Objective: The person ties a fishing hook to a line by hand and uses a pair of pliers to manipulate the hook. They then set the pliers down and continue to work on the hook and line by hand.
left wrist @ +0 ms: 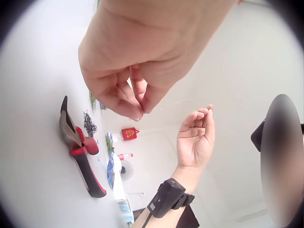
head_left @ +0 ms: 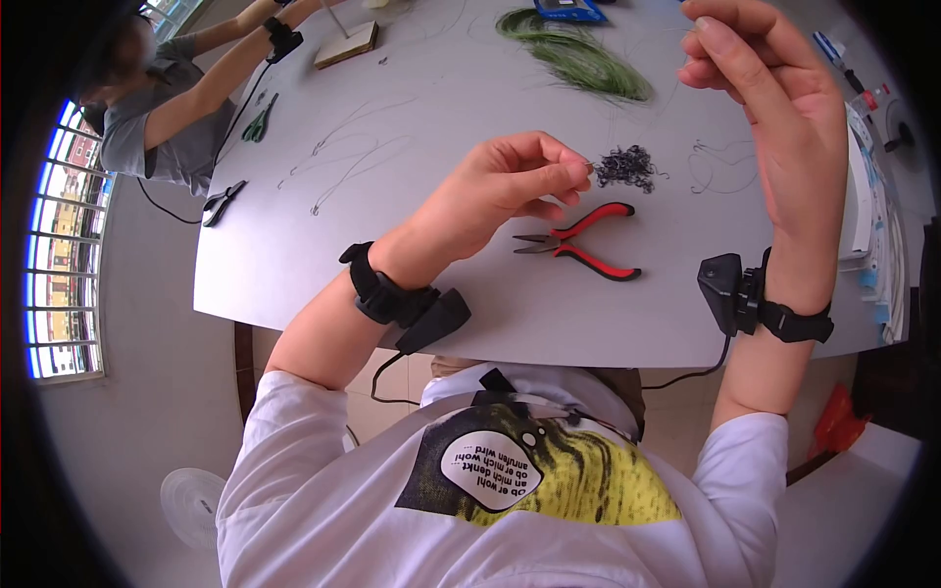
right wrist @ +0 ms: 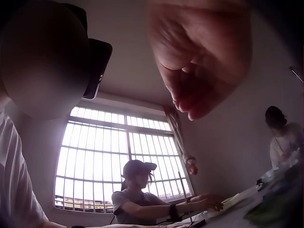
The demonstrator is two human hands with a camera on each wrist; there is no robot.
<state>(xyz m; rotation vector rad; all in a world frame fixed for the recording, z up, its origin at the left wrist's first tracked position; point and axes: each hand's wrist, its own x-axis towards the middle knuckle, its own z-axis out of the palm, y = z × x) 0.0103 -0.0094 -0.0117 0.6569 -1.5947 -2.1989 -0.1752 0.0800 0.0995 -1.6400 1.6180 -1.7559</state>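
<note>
My left hand (head_left: pixel 510 184) is over the table, thumb and fingertips pinched on a tiny fish hook (head_left: pixel 590 169) that is mostly hidden by them. From those fingertips a thin clear fishing line (left wrist: pixel 178 102) runs toward my right hand (head_left: pixel 784 93), which is raised higher at the right. Its thumb and fingers pinch the line's other end. Just beyond the left fingertips lies a heap of black fish hooks (head_left: pixel 627 169). Red-and-black pliers (head_left: pixel 578 241) rest with handles spread, close to the left hand on the near side.
Hooks tied on clear line (head_left: pixel 363 162) lie to the left, with more line loops (head_left: pixel 725 169) at right. Toward the back are a green bundle of strands (head_left: pixel 578 59) and a blue packet (head_left: pixel 570 10). Another person (head_left: pixel 167 118) works at the left, near black pliers (head_left: pixel 223 203).
</note>
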